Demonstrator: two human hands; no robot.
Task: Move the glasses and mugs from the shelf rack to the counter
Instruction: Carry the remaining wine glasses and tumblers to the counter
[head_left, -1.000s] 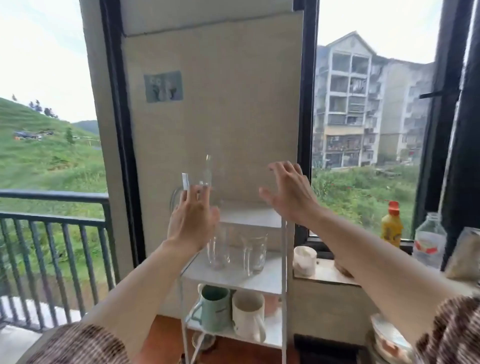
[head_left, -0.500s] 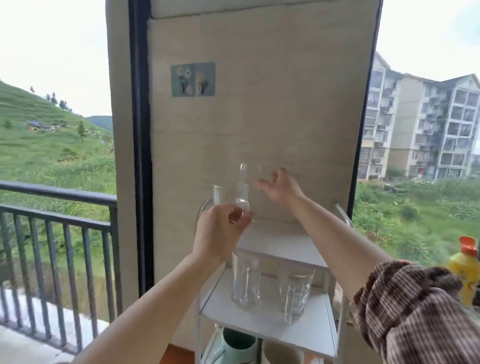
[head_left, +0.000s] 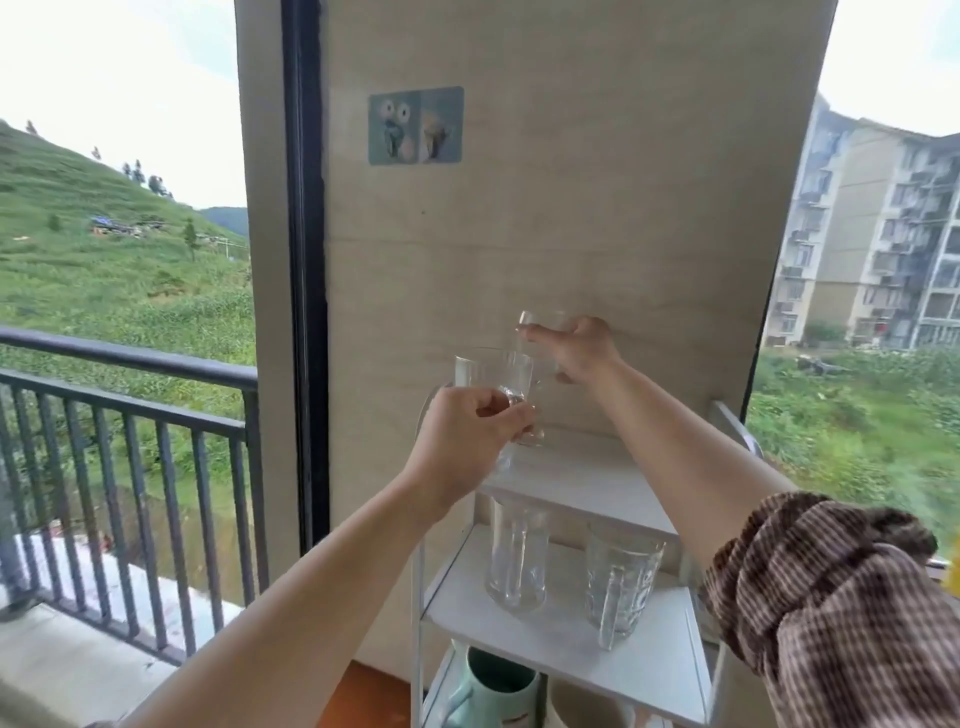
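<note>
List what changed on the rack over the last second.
The left hand, open a second ago, closed round a clear glass at the top shelf. The right hand reached in and took hold of a second glass. The middle-shelf glasses and teal mug stayed put.

The right sleeve (head_left: 841, 603) is ribbed fabric checked in brown and cream, bunched in thick folds above the bare right forearm (head_left: 675, 457); the left forearm (head_left: 311, 597) is bare too.
</note>
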